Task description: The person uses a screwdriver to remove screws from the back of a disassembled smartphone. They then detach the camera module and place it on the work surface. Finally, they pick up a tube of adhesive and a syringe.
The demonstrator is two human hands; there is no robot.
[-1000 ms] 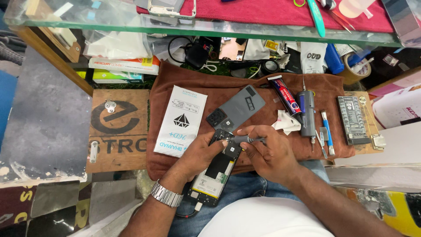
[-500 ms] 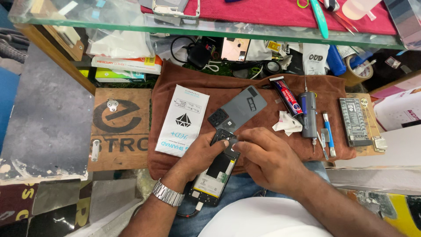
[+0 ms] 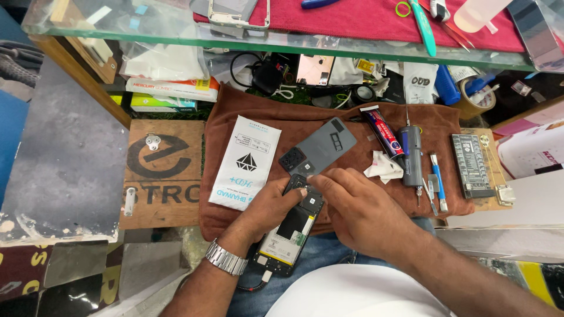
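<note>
Head view: two bare hands work on an opened phone over a brown cloth.

Brown cloth (image 3: 258,117) spreads beyond both hands, and a white pouch (image 3: 245,162) lies on it just outward of the left hand. A grey back cover (image 3: 324,147) rests flat just past the fingertips of both hands. The opened phone (image 3: 291,232), insides showing, lies tilted between the hands and reaches back toward the person's lap. Left hand (image 3: 267,208) is curled around its left edge, gripping it. Right hand (image 3: 361,211) lies palm down at the phone's right side, fingers bent onto its upper end; whether they pinch anything cannot be told. A grey electric screwdriver (image 3: 411,157), a glue tube (image 3: 382,132) and a crumpled tissue (image 3: 382,167) lie just beyond the right hand.
</note>
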